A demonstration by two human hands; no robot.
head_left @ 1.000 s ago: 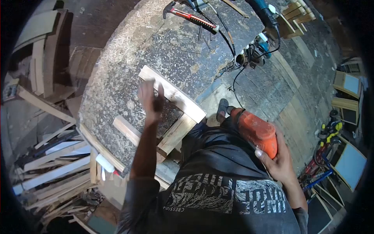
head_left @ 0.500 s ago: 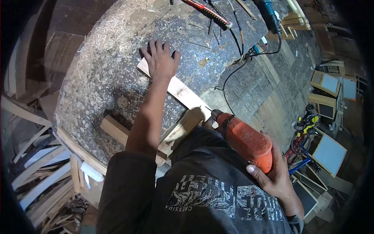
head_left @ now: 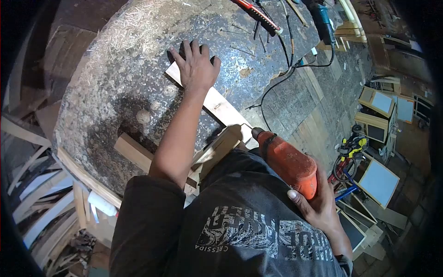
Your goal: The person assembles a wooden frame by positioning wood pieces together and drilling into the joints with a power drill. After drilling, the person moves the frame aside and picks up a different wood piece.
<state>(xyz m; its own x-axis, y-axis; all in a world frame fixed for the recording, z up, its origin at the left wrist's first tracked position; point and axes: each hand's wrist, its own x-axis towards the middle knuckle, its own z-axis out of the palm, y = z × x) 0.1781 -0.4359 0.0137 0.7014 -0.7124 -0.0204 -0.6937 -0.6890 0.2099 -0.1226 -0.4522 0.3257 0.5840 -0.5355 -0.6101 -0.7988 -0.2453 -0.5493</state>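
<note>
My left hand point(head_left: 197, 70) lies spread over the far end of a pale wooden strip point(head_left: 224, 109), palm down, its fingers reaching past the wood. In my right hand point(head_left: 318, 206) is an orange-red power drill point(head_left: 289, 161), gripped at its rear and held almost level. The drill's dark chuck is right up against the near end of the strip, and hardly any bit shows between them. Beneath that end, a thicker wooden block point(head_left: 217, 148) runs toward my body. Another wooden piece point(head_left: 134, 150) lies on the worktop, partly behind my left forearm.
The rough, speckled worktop point(head_left: 92, 115) carries wood shavings point(head_left: 124, 34), loose nails point(head_left: 242, 50) and a red tool point(head_left: 258, 16). A teal power tool point(head_left: 321, 21) with a black cable sits at the far right. Framed panels point(head_left: 378, 182) and a bicycle point(head_left: 344, 168) stand on the right; scrap wood point(head_left: 41, 194) is piled left.
The drill's chuck has come closer to the strip, and the bit visible earlier is now nearly hidden. My left hand stays on the strip. The whole view has shifted slightly.
</note>
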